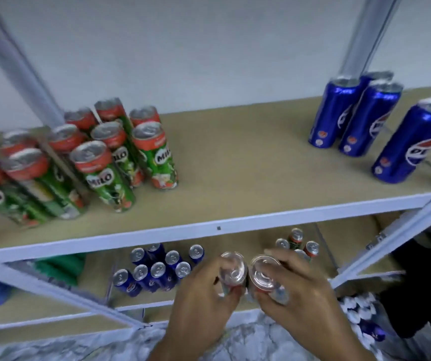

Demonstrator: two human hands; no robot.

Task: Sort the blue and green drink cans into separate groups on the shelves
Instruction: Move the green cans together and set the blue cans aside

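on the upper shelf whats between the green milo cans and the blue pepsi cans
Nothing: the head view shows only bare upper shelf between the green Milo cans and blue Pepsi cans.

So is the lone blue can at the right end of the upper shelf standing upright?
Upright: the blue can stands on its base, silver top up; its lean looks like lens distortion.

Looks like a stockroom or shop back area, w/ plain storage racking; white metal shelf frame (pixel 235 220) w/ bare board decks, diagonal braces, grey uprights (pixel 363 40) against a blank pale wall (pixel 183 48); goods stocked in bulk, not for home use: cluster of green Milo cans (pixel 105 157) on the upper shelf's left, blue Pepsi cans (pixel 360 115) on its right; more blue cans (pixel 157 269) packed together on the lower shelf; marble-pattern floor (pixel 248 340) below; no décor or furniture in sight.
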